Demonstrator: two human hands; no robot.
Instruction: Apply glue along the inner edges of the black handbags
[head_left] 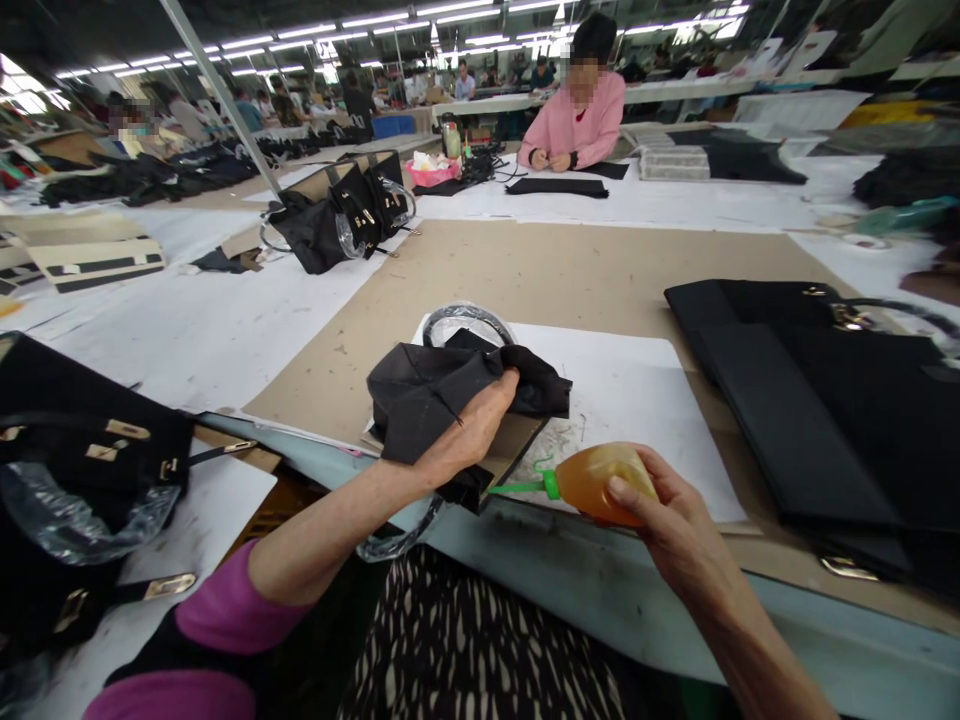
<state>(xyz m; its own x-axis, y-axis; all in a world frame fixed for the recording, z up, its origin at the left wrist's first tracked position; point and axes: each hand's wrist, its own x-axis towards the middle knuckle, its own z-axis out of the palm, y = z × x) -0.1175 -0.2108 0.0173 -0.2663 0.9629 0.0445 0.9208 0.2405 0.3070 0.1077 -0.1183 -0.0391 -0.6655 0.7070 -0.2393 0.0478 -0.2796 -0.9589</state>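
Note:
My left hand [469,432] is closed on a black fabric bag [439,390] with a plastic-wrapped handle [466,322], pressing it down at the table's near edge. My right hand [667,515] grips an amber glue bottle [596,482] lying sideways, its green nozzle [517,488] pointing left at the bag's lower edge. The bag lies partly on a white paper sheet [637,400] over brown cardboard [540,275].
A flat black bag [825,400] with gold hardware lies at right. More black bags [82,450] sit at left and at the back [345,225]. A person in pink [581,125] works across the table. Other workers sit further back.

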